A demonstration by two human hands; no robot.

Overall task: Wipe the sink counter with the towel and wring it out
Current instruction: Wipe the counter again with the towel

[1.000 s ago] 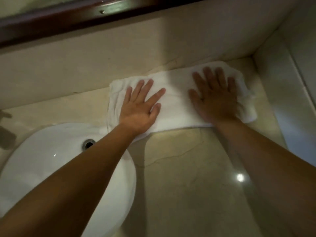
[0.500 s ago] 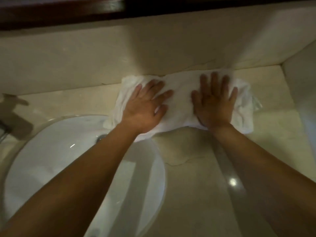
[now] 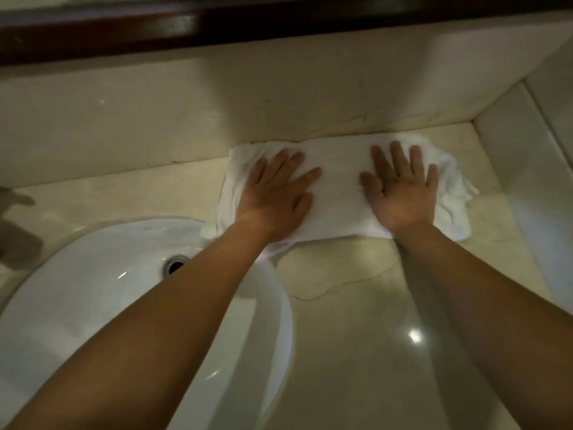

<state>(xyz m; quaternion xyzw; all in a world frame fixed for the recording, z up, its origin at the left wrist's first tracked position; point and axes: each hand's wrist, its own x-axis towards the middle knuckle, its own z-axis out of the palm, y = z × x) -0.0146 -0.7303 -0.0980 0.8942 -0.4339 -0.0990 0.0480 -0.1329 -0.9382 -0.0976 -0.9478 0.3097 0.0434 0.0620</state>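
A white towel (image 3: 338, 193) lies spread along the back of the beige marble counter (image 3: 372, 336), against the backsplash. My left hand (image 3: 276, 197) presses flat on its left half with the fingers spread. My right hand (image 3: 403, 197) presses flat on its right half, also with the fingers apart. Neither hand grips the cloth. The towel's lower left corner hangs over the rim of the white sink (image 3: 93, 290), partly hidden by my left forearm.
The sink has a dark drain (image 3: 175, 265). A faucet part (image 3: 15, 231) shows at the far left edge. The backsplash (image 3: 186, 119) rises behind the towel under a dark wooden frame (image 3: 186, 23). A side wall (image 3: 527, 181) bounds the counter on the right.
Both flat hands have slid the towel leftward, off the right corner wall and onto the sink rim. The fingers stay spread throughout.
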